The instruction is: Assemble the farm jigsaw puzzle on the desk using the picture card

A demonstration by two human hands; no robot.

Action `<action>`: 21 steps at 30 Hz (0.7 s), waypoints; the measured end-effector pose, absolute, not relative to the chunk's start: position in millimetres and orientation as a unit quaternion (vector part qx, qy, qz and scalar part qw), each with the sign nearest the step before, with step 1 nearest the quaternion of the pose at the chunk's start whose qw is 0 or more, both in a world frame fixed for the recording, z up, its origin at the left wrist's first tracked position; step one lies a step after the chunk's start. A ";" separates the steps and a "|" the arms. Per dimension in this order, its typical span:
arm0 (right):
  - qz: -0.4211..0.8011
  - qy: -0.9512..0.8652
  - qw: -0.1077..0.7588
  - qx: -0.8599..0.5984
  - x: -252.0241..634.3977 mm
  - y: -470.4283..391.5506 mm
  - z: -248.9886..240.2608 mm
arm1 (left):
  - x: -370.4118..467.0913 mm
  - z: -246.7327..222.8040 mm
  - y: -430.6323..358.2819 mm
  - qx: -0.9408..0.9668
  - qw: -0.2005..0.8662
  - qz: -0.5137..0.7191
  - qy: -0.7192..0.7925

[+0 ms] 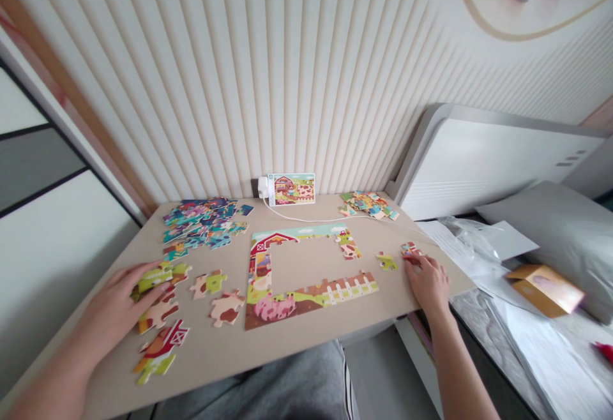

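Note:
My left hand (127, 295) lies over several green and brown puzzle pieces (165, 274) at the table's left, its fingers stretched apart and partly covering them. Below it are a cow-patterned piece (160, 310) and joined red-barn pieces (165, 346). To its right lie a green-and-tan piece (209, 284) and a larger cow piece (227, 309). At the right edge, my right hand (428, 277) has its fingers closed on a small colourful puzzle piece (410, 249), mostly visible beyond the fingertips. A green piece (385, 261) lies beside it. Between the hands sits a partly joined farm puzzle frame (306, 299).
A blue-purple pile of pieces (204, 219) lies at the back left, another pile (368, 203) at the back right. A farm picture card (292, 190) leans on the wall by a white charger (263, 187), whose cable (325, 220) crosses the table. A bed with papers stands right.

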State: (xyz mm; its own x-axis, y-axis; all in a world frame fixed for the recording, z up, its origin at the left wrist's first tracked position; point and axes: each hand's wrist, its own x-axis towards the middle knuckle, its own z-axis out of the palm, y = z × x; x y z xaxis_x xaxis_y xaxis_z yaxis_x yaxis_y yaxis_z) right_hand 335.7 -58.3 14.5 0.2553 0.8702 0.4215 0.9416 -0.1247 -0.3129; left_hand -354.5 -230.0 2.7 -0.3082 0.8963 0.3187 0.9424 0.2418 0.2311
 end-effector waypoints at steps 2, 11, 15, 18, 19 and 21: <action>-0.078 -0.615 0.269 -0.737 329.0 -61.5 15.1 | -358.5 -1.4 -229.6 -0.604 0.049 -0.218 -0.765; 0.119 -0.774 0.245 -0.572 286.5 -100.0 25.3 | -356.8 -0.6 -230.6 -0.600 0.030 -0.228 -0.766; 0.125 -0.797 0.212 -0.551 282.8 -104.4 24.9 | -356.1 0.2 -231.1 -0.603 0.034 -0.219 -0.766; 0.118 -0.808 0.214 -0.537 282.8 -104.8 22.1 | -357.7 -1.8 -230.6 -0.608 0.041 -0.216 -0.763; 0.115 -0.810 0.216 -0.533 282.6 -105.2 21.5 | -358.0 -2.4 -230.6 -0.609 0.041 -0.217 -0.762; 0.112 -0.813 0.220 -0.527 281.6 -106.7 21.6 | -357.5 -2.7 -230.8 -0.606 0.042 -0.219 -0.764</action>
State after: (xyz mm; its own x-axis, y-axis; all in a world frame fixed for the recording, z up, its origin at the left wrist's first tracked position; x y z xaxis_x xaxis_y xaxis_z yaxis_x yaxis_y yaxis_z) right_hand 281.6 -106.7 21.6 -0.3483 0.9063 0.2394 0.8080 0.4197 -0.4134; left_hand -357.5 -230.8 -2.7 -0.2625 0.9068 0.3297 0.9438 0.1702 0.2832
